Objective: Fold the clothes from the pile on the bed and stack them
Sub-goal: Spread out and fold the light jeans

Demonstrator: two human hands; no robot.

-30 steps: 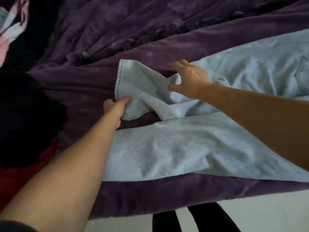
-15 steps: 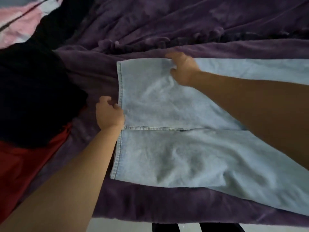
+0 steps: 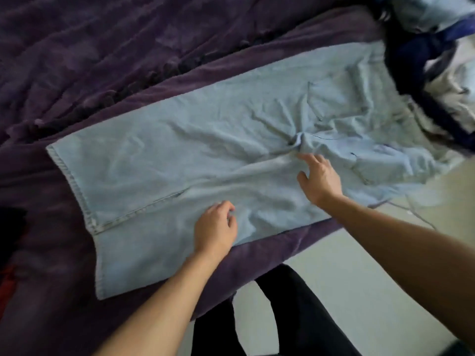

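**Jeans laid flat across the bed**

Pale jeans (image 3: 205,150) lie spread on the purple bed (image 3: 102,60), hems toward 9 o'clock and waist toward 2 o'clock, bunched into wrinkles at the crotch. The left hand (image 3: 214,227) rests on the near leg at 6 o'clock with its fingers curled; whether they pinch cloth is unclear. The right hand (image 3: 318,178), fingers spread, touches the denim just beside the wrinkles. A clothes pile (image 3: 424,60) at 1 o'clock overlaps the waist.

SURROUNDINGS | you have a purple plush blanket (image 3: 133,55) spread wide, creased, with a ruffled ridge running diagonally from lower left to upper right | pale floor (image 3: 365,268) shows beyond its near edge, lower right
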